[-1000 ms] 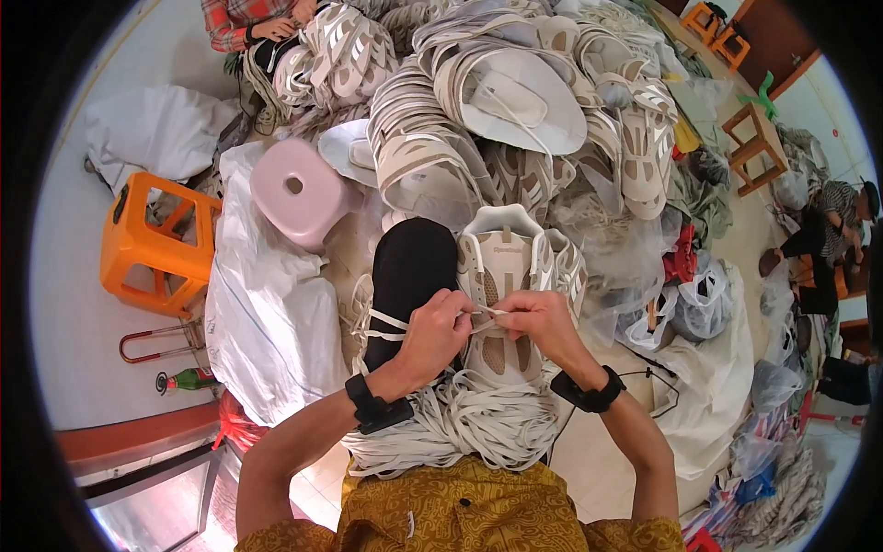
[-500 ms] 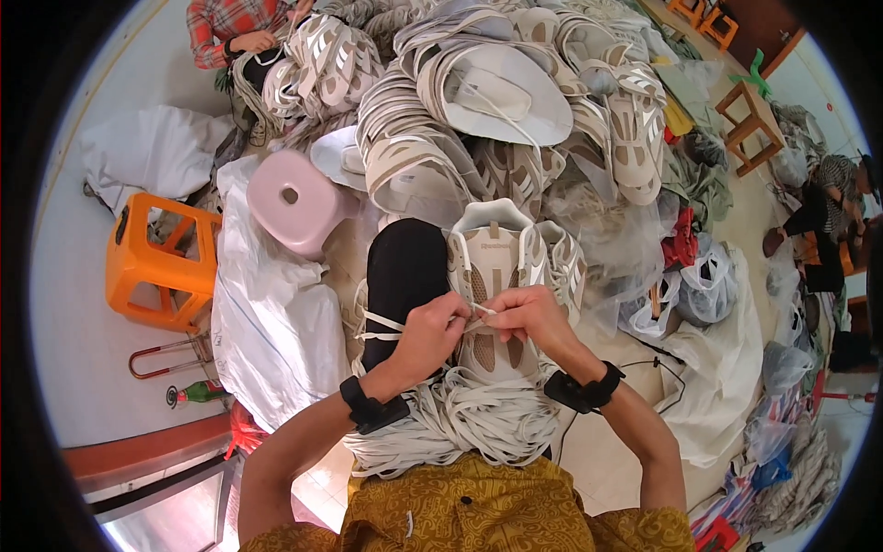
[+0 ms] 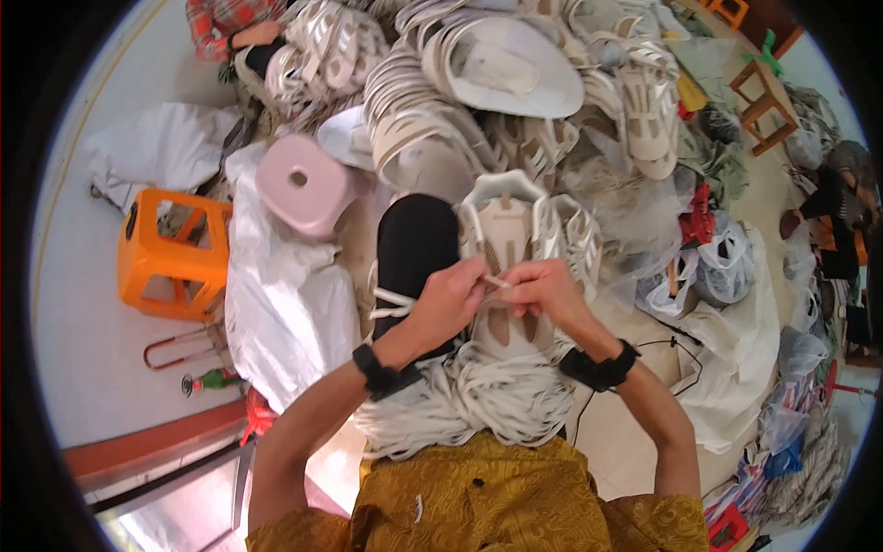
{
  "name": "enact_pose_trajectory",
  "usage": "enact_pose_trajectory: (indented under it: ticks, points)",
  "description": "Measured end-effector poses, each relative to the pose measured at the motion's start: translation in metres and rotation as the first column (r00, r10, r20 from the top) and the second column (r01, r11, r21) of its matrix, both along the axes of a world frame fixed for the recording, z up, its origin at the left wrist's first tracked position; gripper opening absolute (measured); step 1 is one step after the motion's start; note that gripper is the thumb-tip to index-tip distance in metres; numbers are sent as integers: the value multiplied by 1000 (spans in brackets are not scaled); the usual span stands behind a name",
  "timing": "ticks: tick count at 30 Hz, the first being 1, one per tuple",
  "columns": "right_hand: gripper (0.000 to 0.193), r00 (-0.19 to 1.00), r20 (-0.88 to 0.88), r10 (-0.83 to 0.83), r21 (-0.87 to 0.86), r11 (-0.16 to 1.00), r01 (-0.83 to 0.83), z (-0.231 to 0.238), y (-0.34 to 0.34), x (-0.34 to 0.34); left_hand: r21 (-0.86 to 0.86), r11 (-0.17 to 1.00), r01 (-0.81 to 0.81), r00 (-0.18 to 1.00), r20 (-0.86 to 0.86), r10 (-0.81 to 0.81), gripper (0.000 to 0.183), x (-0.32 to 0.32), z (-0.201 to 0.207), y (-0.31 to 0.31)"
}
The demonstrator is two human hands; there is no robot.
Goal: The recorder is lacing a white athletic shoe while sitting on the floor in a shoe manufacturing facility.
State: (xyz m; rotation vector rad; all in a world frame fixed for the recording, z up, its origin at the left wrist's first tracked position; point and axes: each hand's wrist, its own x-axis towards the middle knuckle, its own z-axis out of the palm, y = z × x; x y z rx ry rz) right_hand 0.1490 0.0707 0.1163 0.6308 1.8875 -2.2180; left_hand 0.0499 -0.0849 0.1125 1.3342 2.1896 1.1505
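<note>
My left hand (image 3: pixel 452 299) and my right hand (image 3: pixel 549 293) meet in a pinch over a beige and white shoe upper (image 3: pixel 502 226). Between their fingertips runs a short stretch of white shoelace (image 3: pixel 498 281). The upper lies with its toe part toward me, and my hands cover part of its lacing area. Lace strands (image 3: pixel 394 299) come out past my left wrist, across a black rounded surface (image 3: pixel 417 239). Just below my hands, a thick bundle of white laces (image 3: pixel 520 396) rests on my lap. More uppers (image 3: pixel 579 241) lie right beside the first.
Ahead rises a big heap of stacked uppers (image 3: pixel 418 129). A pink stool (image 3: pixel 299 184) and an orange stool (image 3: pixel 173 287) stand at the left, near a white sack (image 3: pixel 285 322). Plastic bags (image 3: pixel 722 267) sit on the right. Another person's sleeve (image 3: pixel 216 32) shows at top left.
The whole view has shifted, so the scene sits slightly higher and to the right. Both hands still pinch the lace over the upper, with the fingertips slightly further apart.
</note>
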Motion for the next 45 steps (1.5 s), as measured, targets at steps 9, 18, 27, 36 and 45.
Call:
enact_pose_trajectory:
  ticks: [9,18,27,36,45]
  points:
    - [9,1000,14,8,64,998,-9,13,6,-1,-310,918,248,650,-649,-395,10,-19,20,5]
    - [8,991,-133,-28,274,960,64,1,2,-6,-623,746,234,887,-177,-426,21,-37,33,24]
    - [13,977,-215,-4,365,927,84,-7,1,5,-796,512,324,934,184,-306,23,-37,47,48]
    - [12,974,-219,48,485,872,66,-6,-2,9,-668,702,247,752,-325,-574,14,-28,29,40]
    - [12,893,-391,223,608,791,68,-13,-13,9,-139,989,51,995,-78,-62,20,-33,43,72]
